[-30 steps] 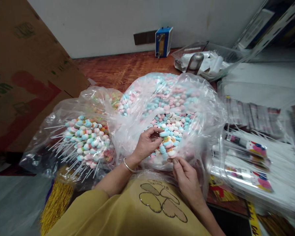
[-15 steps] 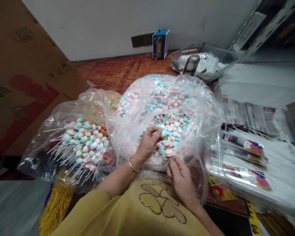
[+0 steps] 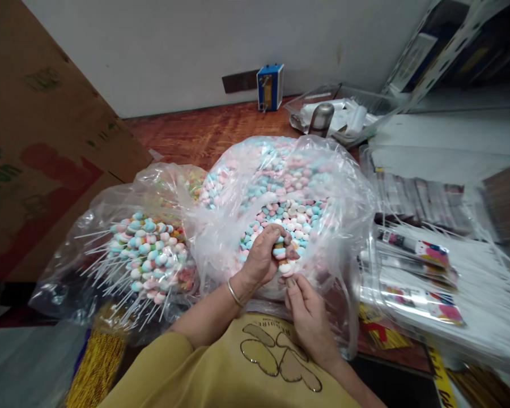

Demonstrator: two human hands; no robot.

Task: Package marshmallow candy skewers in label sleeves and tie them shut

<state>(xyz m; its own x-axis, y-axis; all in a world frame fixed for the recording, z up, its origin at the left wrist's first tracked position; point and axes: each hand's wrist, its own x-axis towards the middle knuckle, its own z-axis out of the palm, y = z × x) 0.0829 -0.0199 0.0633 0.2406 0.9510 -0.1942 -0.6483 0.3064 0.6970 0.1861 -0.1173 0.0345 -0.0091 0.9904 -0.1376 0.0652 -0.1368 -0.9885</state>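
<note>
Over the open mouth of a clear plastic bag (image 3: 216, 221), my left hand (image 3: 261, 255) closes around the upper part of a candy skewer (image 3: 286, 267), a stack of blue, white, pink and orange sweets. My right hand (image 3: 308, 306) pinches the skewer's lower end; its stick is mostly hidden by the fingers. Loose pink, blue and white candies (image 3: 300, 211) fill the bag beneath. To the left, a pile of candy skewers (image 3: 153, 249) on white sticks lies on clear plastic, beside a bag of orange and green sweets (image 3: 191, 178).
A cardboard box (image 3: 38, 141) rises at the left. Behind stand a blue device (image 3: 270, 88) and a clear tray (image 3: 365, 136) with plastic rolls. At right lie white sticks (image 3: 484, 283) and printed packaging (image 3: 429, 303). Gold tassels (image 3: 96, 362) hang at lower left.
My left hand has moved slightly down and right, from the top of the skewer to wrapping its sweets. My right hand keeps its pinch below. The view has shifted a little.
</note>
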